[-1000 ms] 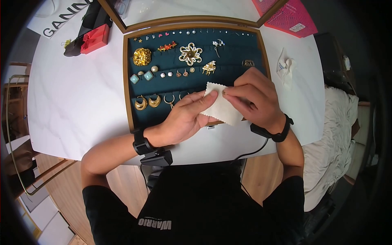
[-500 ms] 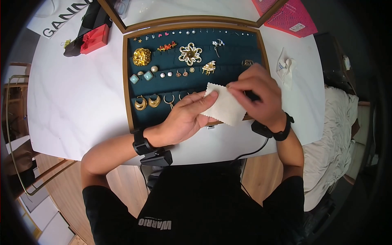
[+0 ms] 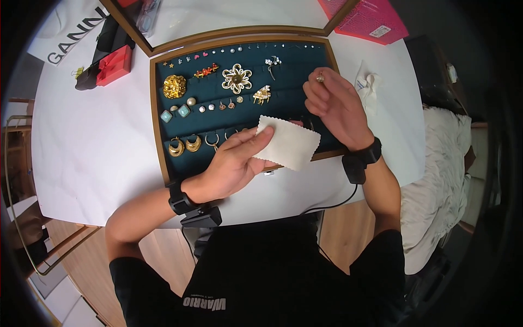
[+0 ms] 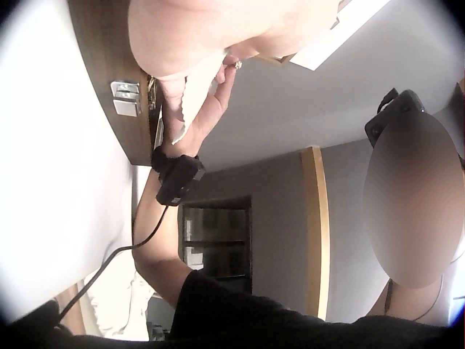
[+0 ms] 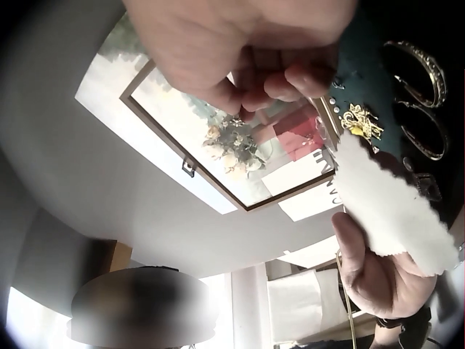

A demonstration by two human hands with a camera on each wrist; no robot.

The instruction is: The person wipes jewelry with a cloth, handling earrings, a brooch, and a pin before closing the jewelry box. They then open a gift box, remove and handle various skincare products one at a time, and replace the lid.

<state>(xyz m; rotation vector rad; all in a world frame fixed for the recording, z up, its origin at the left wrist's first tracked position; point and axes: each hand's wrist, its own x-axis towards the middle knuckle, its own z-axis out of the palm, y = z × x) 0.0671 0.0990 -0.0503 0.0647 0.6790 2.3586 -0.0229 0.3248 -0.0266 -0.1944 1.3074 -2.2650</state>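
In the head view the left hand [image 3: 226,166] holds a cream cloth [image 3: 289,144] with zigzag edges, thumb on top, over the front of the jewellery box [image 3: 245,43]. The right hand [image 3: 343,111] is raised over the box's right side and pinches a small earring [image 3: 320,78] between thumb and fingertips, apart from the cloth. Brooches and earrings sit on the dark green lining, among them a flower brooch [image 3: 237,79] and gold hoops [image 3: 176,147]. The left wrist view also shows the earring [image 4: 237,65] at the right fingertips.
The glass lid [image 3: 234,13] stands raised at the back. A red gift box [image 3: 114,65] lies at the back left, a pink package [image 3: 370,19] at the back right. A crumpled white cloth [image 3: 368,90] lies right of the box. A black cable [image 3: 338,206] crosses the table's front edge.
The right hand has moved up and away from the cloth, turning so that the earring shows at its fingertips. The left hand still holds the cloth. The head view has shifted slightly.
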